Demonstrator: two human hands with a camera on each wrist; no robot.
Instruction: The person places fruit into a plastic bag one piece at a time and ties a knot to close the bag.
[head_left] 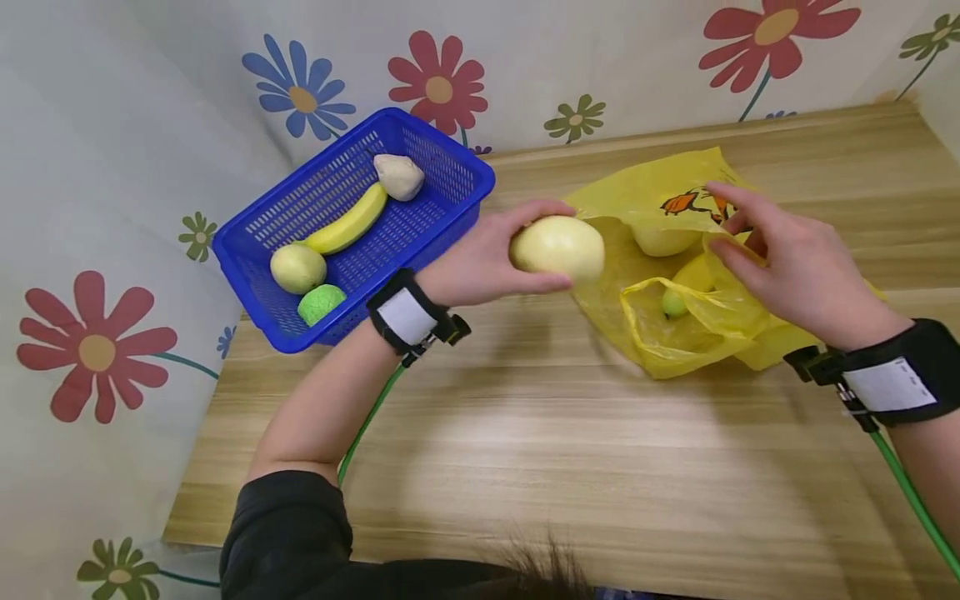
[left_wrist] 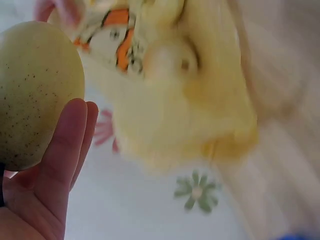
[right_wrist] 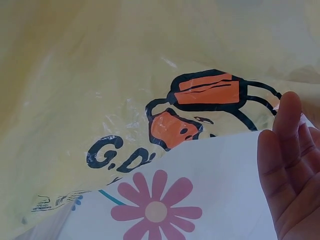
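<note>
My left hand (head_left: 491, 254) grips a pale yellow oval fruit (head_left: 562, 248), thumb on the near side and fingers on the far side. Dark specks dot this fruit (left_wrist: 35, 95) in the left wrist view. Just to its right lies a yellow plastic bag (head_left: 600, 308), its mouth partly open and a cartoon print on its side. Inside are a pale yellow fruit (head_left: 663, 239) and a yellow thing with a green tip (head_left: 673, 302). At the bag's upper edge rests my right hand (head_left: 810, 262), thumb and index finger apart.
On the left stands a blue plastic basket (head_left: 442, 221) with a banana (head_left: 348, 225), a round yellowish fruit (head_left: 297, 267), a green textured ball (head_left: 322, 305) and a pinkish-white lump (head_left: 400, 177). A flower-patterned sheet (head_left: 525, 50) backs the wooden table (head_left: 525, 458).
</note>
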